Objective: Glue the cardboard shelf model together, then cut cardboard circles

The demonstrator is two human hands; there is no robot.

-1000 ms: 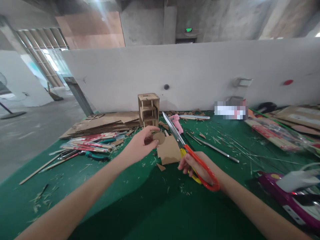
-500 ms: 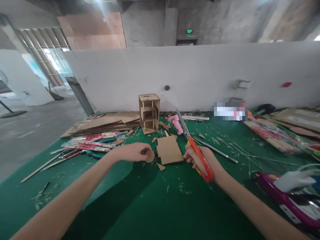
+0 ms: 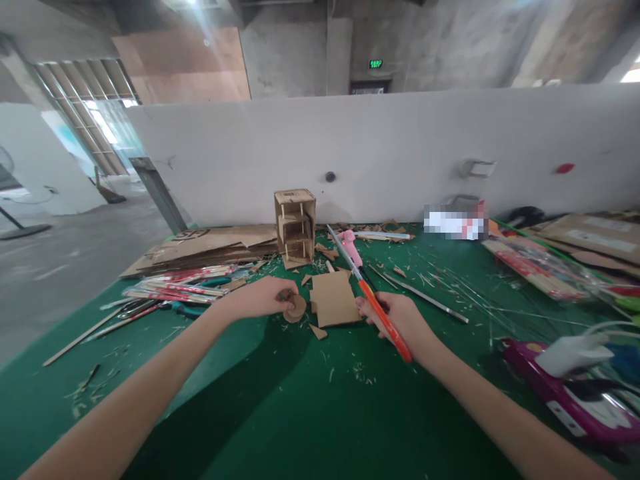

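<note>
Between its fingertips, my left hand [image 3: 265, 297] pinches a small round cardboard disc [image 3: 296, 309]. My right hand [image 3: 397, 320] is wrapped around the orange handle of a pair of scissors [image 3: 373, 297], whose long blades point up and away to the left. Between the two hands lies a flat rectangular cardboard piece [image 3: 334, 299] with a notched left edge. A small cardboard scrap [image 3: 319, 332] sits just in front of it. Behind stands a cardboard box with shelves [image 3: 296, 227], held up by short sticks. The pink glue gun [image 3: 351, 248] is partly hidden behind the scissor blades.
Bundles of wrapped sticks [image 3: 180, 285] and stacked cardboard sheets [image 3: 215, 243] lie at the left. A metal rod [image 3: 433, 303] rests right of the scissors. A purple power strip [image 3: 565, 400] with plugs sits at the right edge. The white partition [image 3: 400, 153] borders the green table.
The scissors have turned, their tips swinging left and the blades now nearer the cardboard piece. The disc in my left hand now shows more of its round face. The view has shifted slightly.
</note>
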